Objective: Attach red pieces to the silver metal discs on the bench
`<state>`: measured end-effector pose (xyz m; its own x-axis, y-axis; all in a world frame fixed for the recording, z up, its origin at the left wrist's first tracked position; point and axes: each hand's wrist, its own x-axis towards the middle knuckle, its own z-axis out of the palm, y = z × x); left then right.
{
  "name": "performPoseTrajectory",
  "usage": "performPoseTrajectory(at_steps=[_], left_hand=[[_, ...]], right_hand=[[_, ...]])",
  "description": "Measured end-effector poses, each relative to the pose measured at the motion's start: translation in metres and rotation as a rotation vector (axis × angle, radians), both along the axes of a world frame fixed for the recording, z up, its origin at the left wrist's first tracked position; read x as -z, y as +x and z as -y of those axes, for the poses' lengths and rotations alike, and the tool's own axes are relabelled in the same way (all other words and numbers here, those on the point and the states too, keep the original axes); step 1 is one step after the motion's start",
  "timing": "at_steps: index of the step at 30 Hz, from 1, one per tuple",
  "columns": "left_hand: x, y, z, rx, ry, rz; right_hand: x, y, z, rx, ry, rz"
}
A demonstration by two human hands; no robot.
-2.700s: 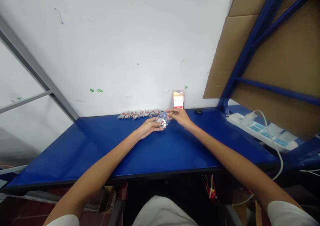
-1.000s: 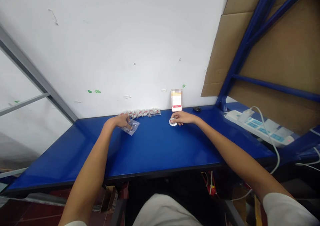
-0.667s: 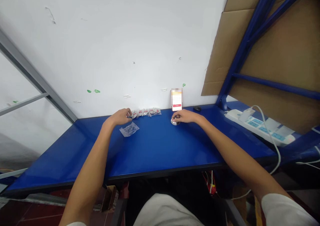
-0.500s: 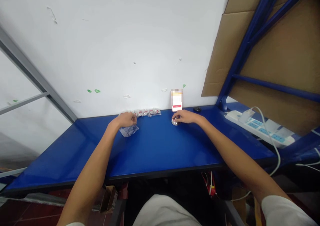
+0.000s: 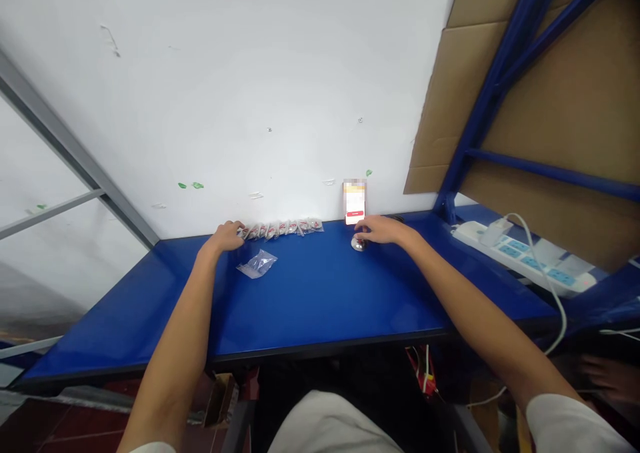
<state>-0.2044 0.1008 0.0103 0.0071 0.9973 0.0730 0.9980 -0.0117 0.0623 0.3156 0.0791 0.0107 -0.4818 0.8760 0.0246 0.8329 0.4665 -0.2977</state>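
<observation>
Toward the back of the blue table (image 5: 310, 293), my left hand (image 5: 229, 235) is at the left end of a row of several small clear packets (image 5: 283, 229). Its fingers are slightly apart and curved by the end packet, and I cannot tell whether they grip it. In front of the row lies a crumpled clear plastic bag (image 5: 258, 264), apart from my hand. On the right, my right hand (image 5: 380, 230) has its fingertips closed on a small shiny round metal piece (image 5: 359, 244) with a red part on top. The piece is low at the table surface, partly hidden by the fingers.
A phone (image 5: 355, 203) with a lit screen leans against the white wall behind my right hand. A dark object (image 5: 397, 218) is partly hidden behind my right wrist. A white power strip (image 5: 525, 256) with a cable lies at the right, beside a blue metal frame (image 5: 473, 119).
My left hand has moved left and away from the clear bag to the end of the packet row, uncovering more packets. My right hand and the round metal piece have shifted slightly right.
</observation>
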Motion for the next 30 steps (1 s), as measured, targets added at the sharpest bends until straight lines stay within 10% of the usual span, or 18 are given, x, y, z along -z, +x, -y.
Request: performPoseTrajectory(at_steps=[9, 22, 30], left_hand=[[0.014, 0.0, -0.007, 0.028, 0.006, 0.022], [0.017, -0.001, -0.004, -0.059, 0.048, -0.005], [0.004, 0.002, 0.006, -0.224, 0.168, 0.131]], right_hand=[[-0.002, -0.012, 0.006, -0.031, 0.179, -0.064], [0.005, -0.001, -0.002, -0.051, -0.145, -0.014], [-0.005, -0.016, 0.011, -0.048, 0.134, -0.066]])
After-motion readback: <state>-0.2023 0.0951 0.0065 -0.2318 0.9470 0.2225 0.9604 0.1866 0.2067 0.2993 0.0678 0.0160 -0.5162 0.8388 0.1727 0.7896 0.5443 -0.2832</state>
